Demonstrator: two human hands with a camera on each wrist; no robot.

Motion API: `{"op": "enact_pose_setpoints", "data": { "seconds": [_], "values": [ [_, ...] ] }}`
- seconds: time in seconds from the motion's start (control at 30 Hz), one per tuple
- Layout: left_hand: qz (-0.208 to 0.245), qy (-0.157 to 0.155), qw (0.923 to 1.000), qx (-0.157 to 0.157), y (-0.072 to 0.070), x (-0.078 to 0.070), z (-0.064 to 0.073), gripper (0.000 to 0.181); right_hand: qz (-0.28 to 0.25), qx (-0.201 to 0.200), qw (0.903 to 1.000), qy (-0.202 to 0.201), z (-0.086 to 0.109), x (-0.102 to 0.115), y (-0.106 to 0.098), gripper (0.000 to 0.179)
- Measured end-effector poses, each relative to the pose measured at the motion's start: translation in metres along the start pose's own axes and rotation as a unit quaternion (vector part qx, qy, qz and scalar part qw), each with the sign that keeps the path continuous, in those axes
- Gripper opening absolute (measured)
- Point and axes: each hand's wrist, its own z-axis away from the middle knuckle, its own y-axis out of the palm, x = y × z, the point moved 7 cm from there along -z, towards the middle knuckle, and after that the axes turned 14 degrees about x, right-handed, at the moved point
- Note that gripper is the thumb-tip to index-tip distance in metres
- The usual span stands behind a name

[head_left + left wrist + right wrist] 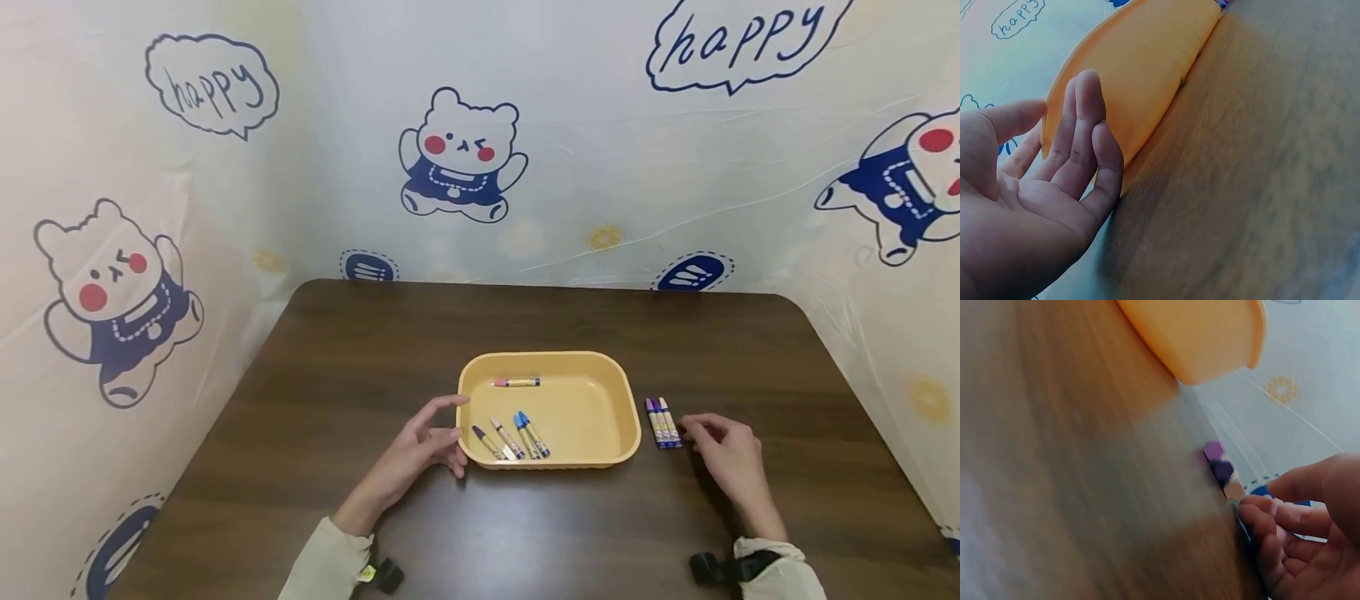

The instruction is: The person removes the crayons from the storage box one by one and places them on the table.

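My left hand [420, 446] rests at the left end of a yellow tray [626, 392]. Its index finger and thumb touch the rim, and in the left wrist view the other fingers bend loosely beside the outer wall. To the tray's right, a purple crayon [653, 421], a dark violet crayon [662, 423] and a peach crayon [670, 423] lie side by side in a row. My right hand [731, 458] is just right of this row, fingers loosely bent, fingertips right at the peach crayon. The right wrist view shows the crayons' coloured tips beside these fingertips.
Inside the tray a pink crayon [517, 382] lies near the far wall. Along the near wall are a dark crayon [489, 443], a pale pink crayon [508, 440] and two blue crayons, one a brighter blue crayon [534, 435]. Printed curtains surround the dark wooden table [375, 333].
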Motion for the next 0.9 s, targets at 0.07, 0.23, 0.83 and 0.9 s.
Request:
{"op": "enact_pose_setpoints", "data": {
  "seconds": [0.07,0.23,0.83,0.9],
  "values": [
    [-0.003,-0.004,1.0000,0.000,0.003,0.000,-0.002,0.051,-0.016,0.006,0.9998,0.008,0.002,-0.004,-0.003,0.032],
    [-0.007,-0.013,0.9999,0.002,0.007,-0.003,-0.002,0.051,-0.047,0.020,0.9985,0.022,0.006,-0.009,-0.003,0.035],
    [-0.014,-0.010,0.9998,-0.005,0.000,-0.002,0.005,0.052,-0.045,-0.094,0.9946,-0.006,0.014,0.011,-0.015,0.024],
    [-0.009,-0.008,0.9999,-0.001,0.000,-0.001,0.005,0.052,-0.033,-0.133,0.9902,-0.025,0.020,0.023,-0.020,0.018]
  ]
}}
